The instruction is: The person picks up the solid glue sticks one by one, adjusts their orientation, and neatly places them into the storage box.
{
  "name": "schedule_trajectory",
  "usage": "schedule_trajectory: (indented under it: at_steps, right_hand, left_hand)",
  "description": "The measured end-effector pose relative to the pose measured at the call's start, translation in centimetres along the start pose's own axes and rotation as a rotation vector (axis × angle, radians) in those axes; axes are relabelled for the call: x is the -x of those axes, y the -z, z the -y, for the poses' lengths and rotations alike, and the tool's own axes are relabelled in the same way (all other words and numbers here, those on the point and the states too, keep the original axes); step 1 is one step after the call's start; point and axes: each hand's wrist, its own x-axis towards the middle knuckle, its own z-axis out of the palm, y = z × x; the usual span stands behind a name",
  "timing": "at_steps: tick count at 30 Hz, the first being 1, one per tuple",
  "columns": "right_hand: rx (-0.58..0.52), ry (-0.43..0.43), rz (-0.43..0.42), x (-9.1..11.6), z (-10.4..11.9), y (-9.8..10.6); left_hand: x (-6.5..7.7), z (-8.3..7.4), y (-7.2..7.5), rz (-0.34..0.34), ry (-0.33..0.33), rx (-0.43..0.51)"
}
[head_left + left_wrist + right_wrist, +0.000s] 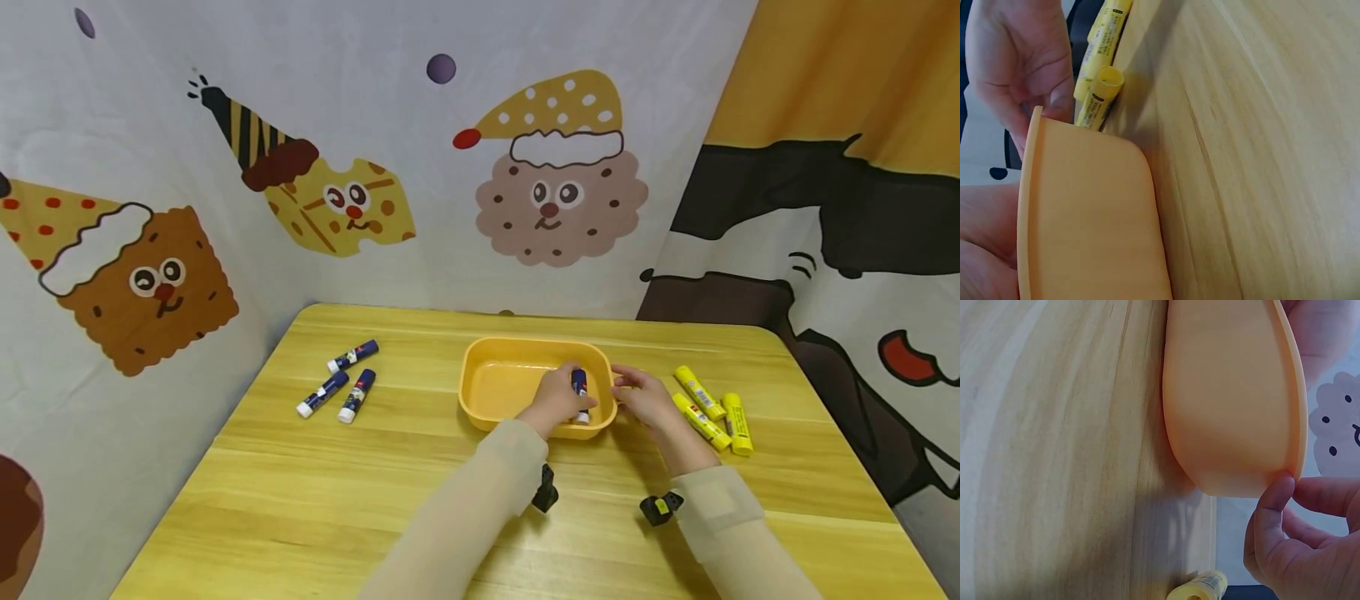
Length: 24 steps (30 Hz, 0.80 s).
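A shallow orange plastic bin point(495, 421) sits on the table. Over its right half, my left hand point(557, 400) reaches inside and grips a dark blue glue stick point(580, 383) with a white end, which lies along the bin's right end. The bin's side hides that glue stick in both wrist views. My right hand point(647, 398) is at the bin's right end, where thumb and forefinger pinch the rim point(1300, 450).
Three blue-and-white glue sticks point(356, 396) lie at the table's left. Three yellow glue sticks point(738, 423) lie close together right of the bin, near my right forearm. A cartoon-printed cloth point(435, 283) hangs behind the table point(300, 500).
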Motion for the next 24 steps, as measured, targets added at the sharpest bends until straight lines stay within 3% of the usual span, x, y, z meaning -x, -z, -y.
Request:
schedule_trajectory:
  at_steps: [16, 24]
  right_hand:
    - [-0.009, 0.010, 0.009, 0.3, 0.3, -0.1]
    - [-0.021, 0.019, 0.007, 0.4, 0.3, -0.1]
  left_hand:
    - [-0.1, -0.6, -1.1, 0.017, -0.030, -0.107]
    - [-0.2, -0.6, -1.3, 0.021, -0.035, -0.098]
